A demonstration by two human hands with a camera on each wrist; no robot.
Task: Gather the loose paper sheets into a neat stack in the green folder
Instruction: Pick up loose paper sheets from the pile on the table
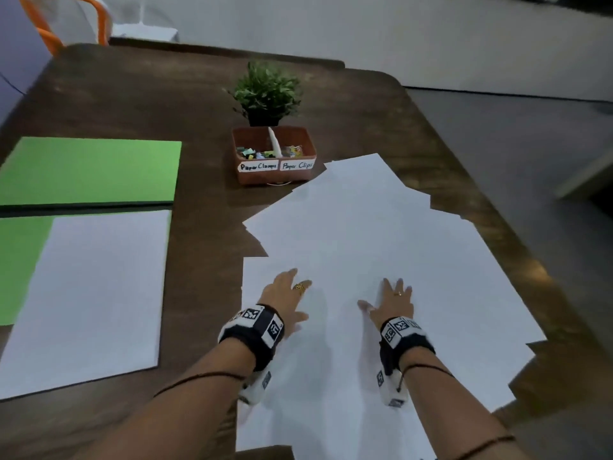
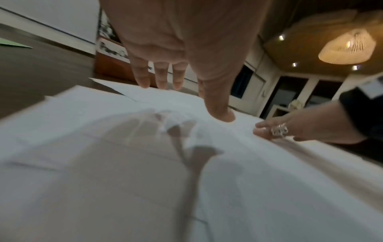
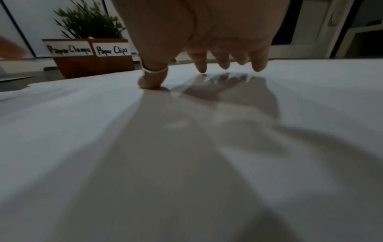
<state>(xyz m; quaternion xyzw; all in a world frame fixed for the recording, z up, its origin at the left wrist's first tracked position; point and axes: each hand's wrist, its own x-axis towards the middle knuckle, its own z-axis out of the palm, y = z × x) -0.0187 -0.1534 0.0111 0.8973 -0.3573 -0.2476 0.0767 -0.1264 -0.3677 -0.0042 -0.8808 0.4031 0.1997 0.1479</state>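
Observation:
Several loose white paper sheets lie fanned and overlapping on the right half of the dark wooden table. Both hands lie flat on them, side by side, fingers straight and spread: my left hand near the sheets' left edge, my right hand a little to its right. In the wrist views the left fingertips and the right fingertips touch the paper. The green folder lies open at the left, with a white stack on its near half.
A brown box labelled Paper Clamps and Paper Clips sits at the table's middle, just beyond the sheets' far corner. A small potted plant stands behind it. An orange chair is at the far left corner. The table's right edge runs close to the sheets.

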